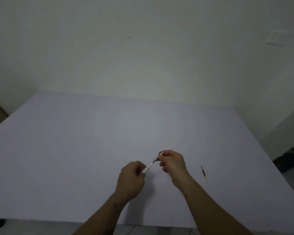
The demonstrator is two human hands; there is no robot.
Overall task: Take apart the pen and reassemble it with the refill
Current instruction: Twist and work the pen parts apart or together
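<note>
A thin white pen [150, 165] with a dark band and a metallic tip is held slanted just above the table, between both hands. My left hand [131, 178] grips its lower white end. My right hand [172, 164] pinches the upper tip end, whose silvery point sticks out past the fingers. A separate slim refill [204, 175], dark at the top and yellowish lower down, lies on the table to the right of my right hand, untouched.
The pale lilac table [75, 150] spreads wide to the left and back, its front edge near my forearms. A white wall stands behind it. Dark clutter [290, 160] sits on the floor past the table's right edge.
</note>
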